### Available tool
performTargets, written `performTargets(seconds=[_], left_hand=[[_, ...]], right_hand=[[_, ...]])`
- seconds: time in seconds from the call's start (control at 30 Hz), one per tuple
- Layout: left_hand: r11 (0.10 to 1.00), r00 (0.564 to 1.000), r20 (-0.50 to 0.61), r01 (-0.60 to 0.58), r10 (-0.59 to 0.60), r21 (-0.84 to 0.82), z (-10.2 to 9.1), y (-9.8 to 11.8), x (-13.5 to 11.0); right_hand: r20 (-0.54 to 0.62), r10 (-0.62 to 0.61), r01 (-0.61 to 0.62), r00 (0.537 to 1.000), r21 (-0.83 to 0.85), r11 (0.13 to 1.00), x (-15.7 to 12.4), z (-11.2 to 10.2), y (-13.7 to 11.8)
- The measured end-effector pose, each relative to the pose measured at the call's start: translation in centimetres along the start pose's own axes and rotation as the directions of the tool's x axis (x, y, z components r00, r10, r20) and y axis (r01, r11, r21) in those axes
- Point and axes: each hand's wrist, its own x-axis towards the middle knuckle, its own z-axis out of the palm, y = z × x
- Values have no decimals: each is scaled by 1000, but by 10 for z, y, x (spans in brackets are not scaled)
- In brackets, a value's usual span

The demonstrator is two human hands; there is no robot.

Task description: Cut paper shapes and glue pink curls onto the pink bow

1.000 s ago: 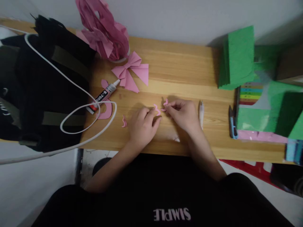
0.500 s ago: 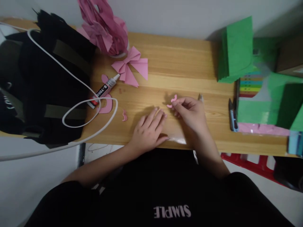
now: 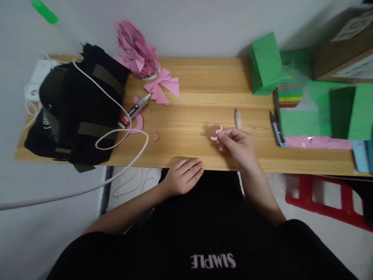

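Note:
Between the thumb and fingers of my right hand (image 3: 237,144) is a small wavy pink paper piece (image 3: 217,133), held just over the wooden table (image 3: 186,116). My left hand (image 3: 184,175) rests at the table's front edge, fingers stretched out and holding nothing. Another small curved pink paper piece (image 3: 155,135) lies on the table to the left. Beyond it, a black B-7000 glue tube (image 3: 135,111) lies over a larger pink paper cut-out (image 3: 138,125). A folded pink paper bow (image 3: 162,86) is behind the tube's nozzle. Beyond my right hand lies a white pen-like tool (image 3: 238,118).
A black bag (image 3: 87,105) with a white cable (image 3: 128,159) looping over the table stands at left. Crumpled pink paper (image 3: 136,50) sits at the back. Right are green paper stacks (image 3: 265,64), blue-handled snips (image 3: 276,130) and a cardboard box (image 3: 344,50). A red stool (image 3: 329,198) stands below.
My left hand has drawn back from the tabletop to its front edge. My right hand still pinches the pink paper piece. The camera view has shifted, showing more of the left side.

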Motion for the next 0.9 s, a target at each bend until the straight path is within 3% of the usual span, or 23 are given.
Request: performTargets(seconds=[0.07, 0.13, 0.23, 0.3, 0.37, 0.43, 0.53, 0.6, 0.7, 0.77, 0.9], left_hand=[[997, 990, -115, 78, -81, -30, -2, -2, 8], [977, 945, -251, 191, -209, -96, -7, -6, 21], [894, 809, -396, 333, -435, -300, -16, -15, 49], [806, 716, -412, 366, -563, -465, -22, -20, 70], [724, 651, -402, 350, -644, -594, -27, -24, 89], [664, 622, -384, 307, -682, -682, -33, -26, 107], [625, 637, -374, 223, -674, -748, -46, -28, 133], [642, 666, -405, 145, -626, -753, -57, -30, 150], [707, 734, -481, -2, -479, -707, -72, -32, 173], [749, 760, -517, -61, -394, -660, -78, -34, 186], [797, 761, -560, -95, -329, -597, -78, -36, 204]], right_hand=[[16, 9, -9, 1000, 31, 999, -8, -3, -2], [53, 13, -17, 998, 67, 998, -15, -6, -8], [151, -6, -13, 989, 126, 992, -23, -5, -27], [218, -44, 8, 975, 165, 986, -27, 0, -42], [268, -99, 46, 958, 197, 979, -29, 8, -57], [299, -159, 94, 941, 220, 971, -29, 15, -71], [262, -319, 243, 911, 283, 928, -22, 24, -94], [147, -527, 467, 837, 310, 828, -16, 27, -112], [42, -820, 799, 571, 200, 566, -6, 28, -139], [71, -896, 888, 439, 118, 445, 2, 29, -153], [107, -926, 926, 363, 64, 371, 20, 32, -161]])
